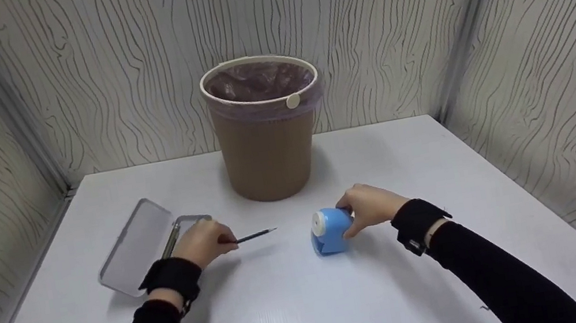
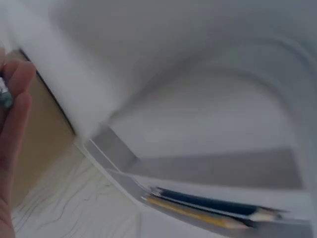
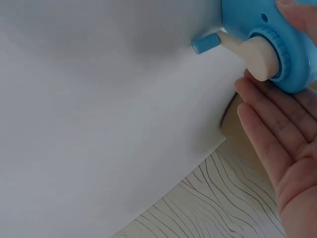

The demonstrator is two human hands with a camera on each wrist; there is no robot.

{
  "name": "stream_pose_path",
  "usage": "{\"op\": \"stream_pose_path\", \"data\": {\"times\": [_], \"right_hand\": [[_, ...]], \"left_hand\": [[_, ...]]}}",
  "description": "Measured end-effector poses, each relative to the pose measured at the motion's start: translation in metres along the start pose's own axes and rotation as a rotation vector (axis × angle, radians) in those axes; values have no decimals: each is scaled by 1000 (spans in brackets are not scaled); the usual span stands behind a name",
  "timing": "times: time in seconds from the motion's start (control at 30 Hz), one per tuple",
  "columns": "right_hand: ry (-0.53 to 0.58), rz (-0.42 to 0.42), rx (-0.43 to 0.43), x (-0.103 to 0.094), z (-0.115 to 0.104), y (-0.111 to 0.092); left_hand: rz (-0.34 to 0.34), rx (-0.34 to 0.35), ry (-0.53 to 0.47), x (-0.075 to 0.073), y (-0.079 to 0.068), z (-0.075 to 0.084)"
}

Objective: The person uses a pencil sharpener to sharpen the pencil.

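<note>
My left hand (image 1: pixel 202 242) pinches a dark pencil (image 1: pixel 255 235), its sharpened tip pointing right toward the sharpener. In the left wrist view the pencil's butt end (image 2: pixel 6 99) shows between the fingers. A blue crank pencil sharpener (image 1: pixel 336 225) stands on the table, a short space from that tip. On its right side my right hand (image 1: pixel 372 204) grips the body, thumb on the near side and fingers on the far side. The right wrist view shows the cream crank arm (image 3: pixel 260 58) with its blue knob (image 3: pixel 205 43), close to the fingers.
Partly under my left hand, an open grey pencil case (image 1: pixel 137 246) lies on the white table (image 1: pixel 290 313). It holds a yellow pencil (image 2: pixel 198 213) and dark blue pencils (image 2: pixel 213 201). Behind stands a brown bin (image 1: pixel 270 155) with a purple liner, near the patterned back wall (image 1: pixel 131 65).
</note>
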State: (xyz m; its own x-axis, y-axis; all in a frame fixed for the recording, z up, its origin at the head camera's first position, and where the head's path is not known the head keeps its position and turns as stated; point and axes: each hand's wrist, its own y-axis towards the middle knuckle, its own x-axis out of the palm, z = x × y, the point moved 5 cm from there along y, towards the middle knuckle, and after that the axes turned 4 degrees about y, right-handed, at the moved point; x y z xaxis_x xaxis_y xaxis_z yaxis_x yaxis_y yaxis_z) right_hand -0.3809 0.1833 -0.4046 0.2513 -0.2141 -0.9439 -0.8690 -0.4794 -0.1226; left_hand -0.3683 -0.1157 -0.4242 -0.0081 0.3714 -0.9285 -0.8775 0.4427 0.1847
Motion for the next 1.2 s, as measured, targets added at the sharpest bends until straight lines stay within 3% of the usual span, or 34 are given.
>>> {"op": "stream_pose_path", "data": {"times": [0.07, 0.2, 0.47, 0.6, 0.93, 1.2], "right_hand": [[-17, -4, -10, 1, -2, 1], [-59, -8, -39, 2, -14, 7], [-73, 5, -25, -1, -13, 4], [-49, 3, -18, -1, -12, 2], [86, 28, -10, -3, -6, -1], [186, 157, -80, -12, -12, -1]], "left_hand": [[5, -10, -59, -1, -9, -7], [36, 4, -149, 0, -15, -5], [66, -52, -264, 3, -10, 4], [93, -70, -343, 9, -9, 11], [233, -111, -493, 15, -2, 21], [326, -134, -578, 22, 3, 34]]}}
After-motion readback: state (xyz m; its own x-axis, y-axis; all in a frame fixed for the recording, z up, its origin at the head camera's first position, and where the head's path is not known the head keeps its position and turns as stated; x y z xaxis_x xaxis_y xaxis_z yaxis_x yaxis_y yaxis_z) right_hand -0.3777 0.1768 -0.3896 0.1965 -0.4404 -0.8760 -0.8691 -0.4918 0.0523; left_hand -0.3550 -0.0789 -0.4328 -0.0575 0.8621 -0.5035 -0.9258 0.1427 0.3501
